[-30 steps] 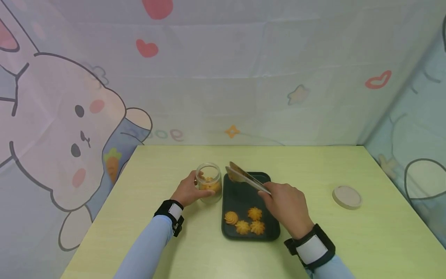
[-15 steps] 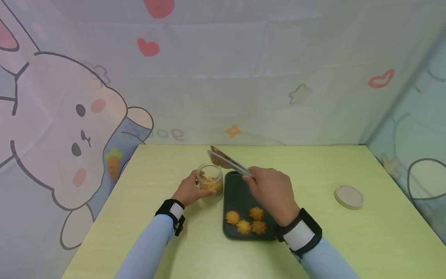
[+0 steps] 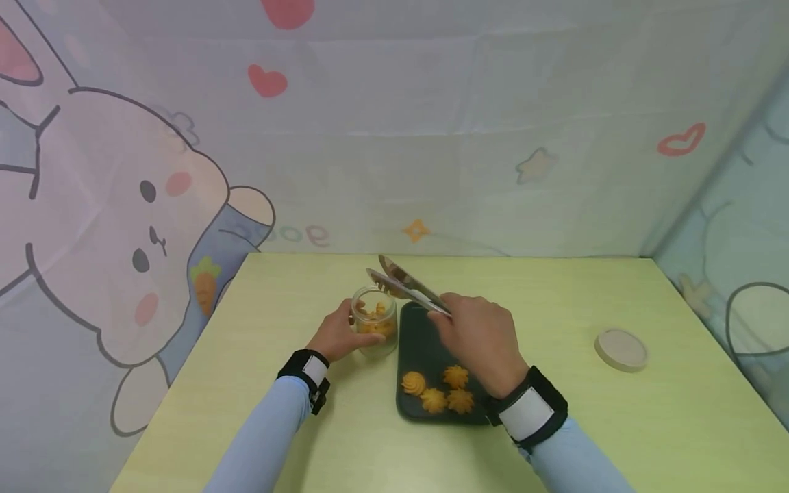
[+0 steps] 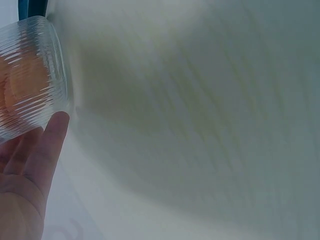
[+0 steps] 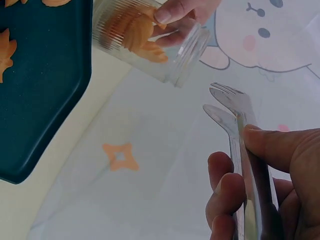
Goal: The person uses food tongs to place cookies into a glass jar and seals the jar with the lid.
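In the head view my left hand (image 3: pixel 339 335) grips a glass jar (image 3: pixel 373 347) from its left side, thumb across the front. Piped yellow cookies (image 5: pixel 137 31) lie inside the jar. My right hand (image 3: pixel 483 339) holds metal tongs (image 5: pixel 247 165), thumb on one arm and curled fingers on the other. The tongs' forked and spoon-shaped tips stand apart near the jar's mouth, with nothing between them in the right wrist view. To the right of the jar lies a dark tray (image 3: pixel 425 342), with several cookies (image 3: pixel 433 400) at its near end.
A round pale lid (image 3: pixel 621 349) lies on the right part of the yellow-green table (image 3: pixel 555 287). Behind the table hangs a cloth backdrop (image 3: pixel 431 137) with a printed rabbit and hearts.
My right hand has moved the tongs from above the tray's far end up and left to the jar's mouth. Their tips have spread, and a cookie shows higher in the jar. My left hand stays put.
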The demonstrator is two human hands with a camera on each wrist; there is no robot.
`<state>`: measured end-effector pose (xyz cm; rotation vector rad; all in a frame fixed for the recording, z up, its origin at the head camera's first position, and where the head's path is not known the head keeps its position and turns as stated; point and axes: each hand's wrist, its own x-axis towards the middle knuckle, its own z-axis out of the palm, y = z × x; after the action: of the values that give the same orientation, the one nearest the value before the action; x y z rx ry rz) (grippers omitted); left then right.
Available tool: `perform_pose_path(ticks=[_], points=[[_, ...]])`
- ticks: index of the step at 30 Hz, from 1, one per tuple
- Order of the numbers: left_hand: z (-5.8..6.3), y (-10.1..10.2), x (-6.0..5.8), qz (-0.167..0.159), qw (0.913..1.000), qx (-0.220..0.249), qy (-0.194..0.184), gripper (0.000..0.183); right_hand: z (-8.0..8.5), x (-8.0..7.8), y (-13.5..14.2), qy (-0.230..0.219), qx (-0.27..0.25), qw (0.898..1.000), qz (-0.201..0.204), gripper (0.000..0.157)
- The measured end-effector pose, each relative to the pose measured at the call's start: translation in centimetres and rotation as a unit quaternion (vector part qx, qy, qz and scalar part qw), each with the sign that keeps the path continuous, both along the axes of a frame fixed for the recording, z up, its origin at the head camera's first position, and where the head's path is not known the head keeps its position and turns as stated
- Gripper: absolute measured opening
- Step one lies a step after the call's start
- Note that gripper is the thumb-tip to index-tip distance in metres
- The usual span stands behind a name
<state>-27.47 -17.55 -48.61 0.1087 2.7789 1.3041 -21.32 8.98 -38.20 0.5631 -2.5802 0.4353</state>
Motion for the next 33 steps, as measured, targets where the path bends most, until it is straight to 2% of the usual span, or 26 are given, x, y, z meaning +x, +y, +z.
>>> perform_pose_path(ticks=[3, 6, 13, 22, 27, 33], points=[[0.1, 0.1, 0.1, -0.002, 1.0000, -0.001, 0.004, 0.084, 0.1, 0.3, 0.5, -0.004, -0.011, 1.000, -0.004, 0.018], [-0.2, 0.1, 0.2, -0.002, 1.0000, 0.000, -0.002, 0.091, 0.0, 0.8, 1.2, -0.020, -0.020, 1.000, -0.007, 0.019], [-0.7, 0.1, 0.3, -0.010, 0.9999, -0.006, -0.009, 0.092, -0.7, 1.8, 3.3, -0.086, -0.030, 0.996, -0.026, 0.029], [0.4, -0.1, -0.5, -0.013, 0.9999, 0.007, -0.008, 0.087, -1.7, 2.4, 5.8, -0.134, -0.010, 0.991, -0.027, 0.028], [0.7, 0.0, -0.4, -0.015, 0.9996, 0.010, -0.024, 0.085, -2.1, 3.0, 6.2, -0.193, 0.005, 0.981, -0.027, 0.031], [0.6, 0.2, 0.2, -0.014, 0.9990, 0.009, -0.040, 0.085, -2.8, 3.5, 6.0, -0.241, 0.062, 0.968, -0.013, 0.038]])
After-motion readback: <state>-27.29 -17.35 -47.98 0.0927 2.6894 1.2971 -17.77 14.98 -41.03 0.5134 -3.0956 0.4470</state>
